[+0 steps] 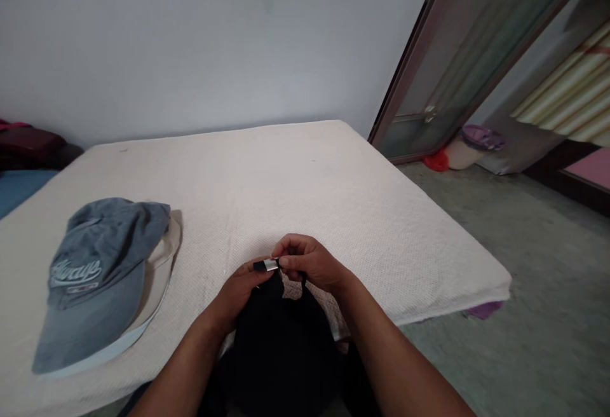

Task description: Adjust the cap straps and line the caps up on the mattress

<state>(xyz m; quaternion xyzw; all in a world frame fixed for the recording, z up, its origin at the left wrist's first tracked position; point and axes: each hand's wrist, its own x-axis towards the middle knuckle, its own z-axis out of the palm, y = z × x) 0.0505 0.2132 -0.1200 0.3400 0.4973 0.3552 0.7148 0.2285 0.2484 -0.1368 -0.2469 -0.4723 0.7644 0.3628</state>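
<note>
A black cap (286,341) is in front of me, its back opening and adjusting strap facing away from me. My left hand (241,287) is closed on the cap's edge beside a silver metal buckle (271,265). From the other side, my right hand (312,263) pinches the strap where it meets the buckle. The fingertips of both hands nearly meet there, and the strap's end between them is partly hidden. Left of my hands lies a stack of caps: a grey-blue cap (102,271) with white lettering rests on a beige cap (159,274).
A bed or platform with a white textured cover (267,182) spreads before me, against a pale wall (204,48). Dark red items (31,147) sit at the far left. Beyond the right edge are a grey floor (534,290), a glass door (429,86) and a lined bin (469,150).
</note>
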